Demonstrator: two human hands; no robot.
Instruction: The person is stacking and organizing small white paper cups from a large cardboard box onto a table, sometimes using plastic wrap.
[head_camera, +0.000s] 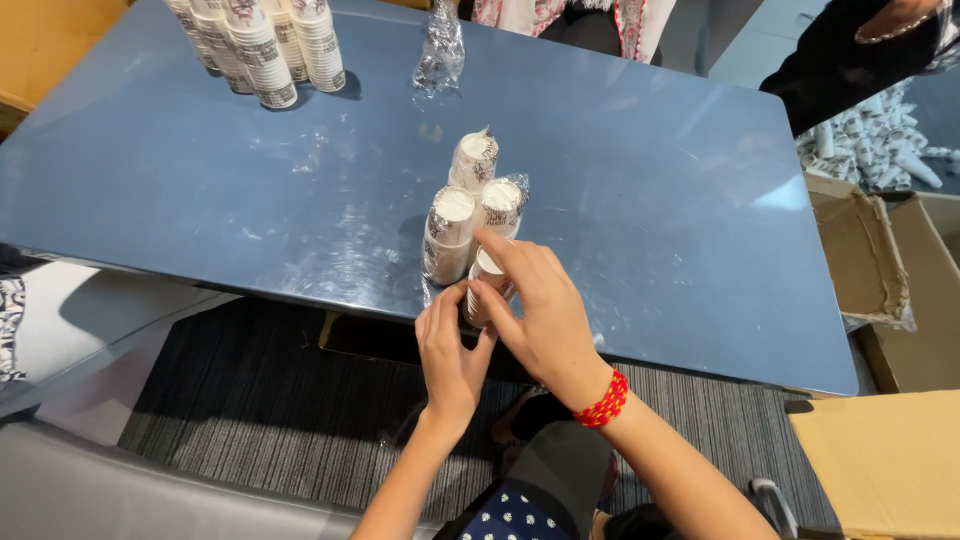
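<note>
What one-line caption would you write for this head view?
Both hands, left hand and right hand, grip a wrapped cup stack beside three others on a blue table.

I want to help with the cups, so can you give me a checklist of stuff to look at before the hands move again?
1. Both hands on the front cup stack: ok; the left hand and the right hand wrap it near the table edge.
2. Neighbouring wrapped stacks standing upright: ok, three stand close behind.
3. Plastic wrap off the held stack: cannot tell, the hands hide it.
4. Table space to the right: ok, bare there.
5. Tall cup stacks at the far left corner out of the way: ok.
6. Loose plastic wrap away from the hands: ok.
</note>
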